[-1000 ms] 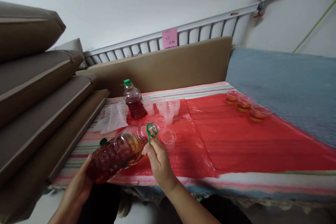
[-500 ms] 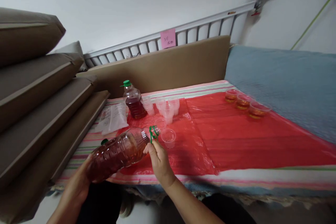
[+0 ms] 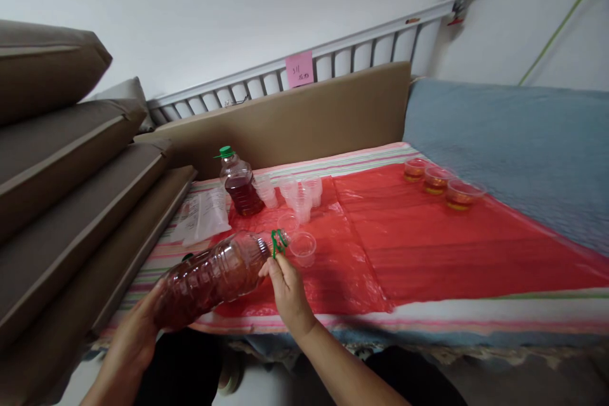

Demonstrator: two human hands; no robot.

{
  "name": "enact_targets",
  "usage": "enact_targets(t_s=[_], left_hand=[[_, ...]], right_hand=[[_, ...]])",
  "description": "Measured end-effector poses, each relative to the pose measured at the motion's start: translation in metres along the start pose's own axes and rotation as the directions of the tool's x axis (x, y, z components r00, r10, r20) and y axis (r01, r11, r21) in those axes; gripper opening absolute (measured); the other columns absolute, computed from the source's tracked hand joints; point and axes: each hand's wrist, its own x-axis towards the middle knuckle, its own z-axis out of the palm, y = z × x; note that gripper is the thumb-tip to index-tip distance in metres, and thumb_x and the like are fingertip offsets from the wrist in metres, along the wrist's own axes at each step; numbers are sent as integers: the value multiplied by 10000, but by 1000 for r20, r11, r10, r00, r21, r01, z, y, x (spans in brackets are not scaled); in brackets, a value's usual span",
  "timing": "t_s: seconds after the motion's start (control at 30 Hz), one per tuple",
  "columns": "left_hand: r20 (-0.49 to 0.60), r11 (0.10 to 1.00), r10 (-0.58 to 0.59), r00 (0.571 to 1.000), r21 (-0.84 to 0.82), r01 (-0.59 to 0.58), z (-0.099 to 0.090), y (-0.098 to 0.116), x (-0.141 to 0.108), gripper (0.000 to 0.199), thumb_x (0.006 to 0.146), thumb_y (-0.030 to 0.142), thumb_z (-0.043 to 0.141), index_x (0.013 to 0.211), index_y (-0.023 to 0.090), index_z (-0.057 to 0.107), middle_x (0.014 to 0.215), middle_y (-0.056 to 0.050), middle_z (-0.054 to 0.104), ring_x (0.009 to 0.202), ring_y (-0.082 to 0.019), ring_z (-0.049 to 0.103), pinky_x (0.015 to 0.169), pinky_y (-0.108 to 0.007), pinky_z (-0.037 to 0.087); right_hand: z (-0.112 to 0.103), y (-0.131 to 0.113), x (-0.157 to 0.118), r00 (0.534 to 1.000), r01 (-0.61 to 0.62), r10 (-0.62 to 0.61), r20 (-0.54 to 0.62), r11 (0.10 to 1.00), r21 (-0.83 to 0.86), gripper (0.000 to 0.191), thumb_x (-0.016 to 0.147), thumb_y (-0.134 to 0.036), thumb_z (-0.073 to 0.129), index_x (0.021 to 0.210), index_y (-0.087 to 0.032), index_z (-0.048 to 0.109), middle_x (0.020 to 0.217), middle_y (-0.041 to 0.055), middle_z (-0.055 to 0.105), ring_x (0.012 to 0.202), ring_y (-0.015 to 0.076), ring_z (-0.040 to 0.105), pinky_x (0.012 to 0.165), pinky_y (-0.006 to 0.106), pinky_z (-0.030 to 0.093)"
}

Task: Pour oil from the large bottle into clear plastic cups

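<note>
One large bottle (image 3: 214, 276) of red-brown liquid holds my attention through the head camera: it is tilted above the near edge of the red plastic sheet (image 3: 428, 247), its open neck beside the rim of a clear cup (image 3: 303, 250). Whether neck and rim touch, I cannot tell. Left hand (image 3: 137, 333) supports the base, its fingers wrapped partly out of sight; right hand (image 3: 285, 288) has its fingers closed on the green handle (image 3: 278, 243) at the neck.

Behind stand stacked cups (image 3: 302, 203) and a second bottle (image 3: 242, 190), capped; far right, three cups (image 3: 461, 195) hold amber liquid.

My worry is the light cup tipping if the neck nudges its rim, or liquid spilling onto the sheet if the base is raised too fast. A slipping base, held by one palm, could swing the neck off line.

Against the frame a second ago, the neck sits lower and closer to the cup, and the view has shifted slightly; both grips look unchanged.
</note>
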Motion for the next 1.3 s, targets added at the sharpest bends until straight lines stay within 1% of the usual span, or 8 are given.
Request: enact_targets(t_s=[0.17, 0.37, 0.47, 0.57, 0.8, 0.97, 1.13, 1.3], left_hand=[[5, 998, -51, 999, -32, 51, 9, 7, -10, 191, 847, 210, 594, 946, 124, 734, 811, -66, 767, 724, -181, 723, 629, -231, 579], [-17, 999, -8, 1000, -37, 8, 10, 9, -11, 147, 859, 165, 592, 891, 139, 733, 805, -47, 767, 701, -149, 716, 619, -192, 570], [-15, 999, 0, 1000, -32, 0, 9, 8, -10, 142, 859, 170, 599, 903, 144, 732, 799, -44, 766, 707, -151, 718, 620, -189, 570], [12, 1000, -7, 1000, -28, 7, 9, 9, -10, 157, 860, 174, 597, 928, 133, 732, 809, -55, 766, 711, -162, 719, 631, -203, 574], [-19, 1000, -1, 1000, -26, 1, 11, 13, -15, 178, 838, 144, 602, 962, 116, 726, 806, -62, 762, 701, -159, 713, 643, -201, 564], [1, 999, 41, 999, -8, -41, 10, 13, -14, 223, 782, 152, 659, 990, 118, 731, 849, -91, 764, 742, -192, 719, 668, -229, 563], [-21, 999, 32, 999, 12, -31, 9, 14, -13, 149, 779, 145, 654, 903, 124, 735, 775, -65, 758, 670, -166, 704, 628, -212, 555], [19, 999, 35, 999, 12, -35, 9, 15, -14, 139, 779, 146, 649, 886, 117, 734, 789, -68, 759, 660, -169, 700, 623, -214, 556]], right_hand=[[-1, 1, 1, 1000, -12, 13, -11, 1000, 21, 376, 975, -418, 360, 728, -220, 562, 713, 33, 640, 701, 158, 606, 718, 272, 454], [-1, 4, 1, 999, -27, 28, -29, 999, 23, 374, 974, -413, 363, 722, -225, 566, 715, 28, 651, 710, 154, 611, 727, 263, 455], [-1, 4, 1, 998, -40, 41, -42, 999, 25, 372, 974, -411, 365, 720, -226, 565, 716, 28, 659, 710, 153, 614, 732, 263, 456], [-1, 5, 1, 998, -40, 42, -48, 998, 47, 375, 972, -418, 368, 714, -226, 561, 715, 27, 661, 706, 152, 619, 726, 260, 461], [-2, 3, 1, 996, -50, 55, -67, 996, 68, 386, 970, -447, 395, 716, -225, 582, 706, 24, 667, 699, 159, 625, 721, 268, 472], [-3, 3, 1, 995, -61, 65, -75, 997, 55, 415, 973, -482, 377, 714, -228, 580, 721, 24, 671, 715, 160, 625, 733, 274, 467], [-3, 6, 1, 994, -77, 80, -74, 996, 42, 432, 972, -500, 362, 717, -227, 578, 730, 28, 668, 735, 163, 625, 750, 279, 459], [-2, 9, 1, 993, -80, 84, -80, 996, 49, 437, 966, -519, 363, 711, -230, 570, 721, 28, 665, 726, 168, 623, 745, 286, 461]])
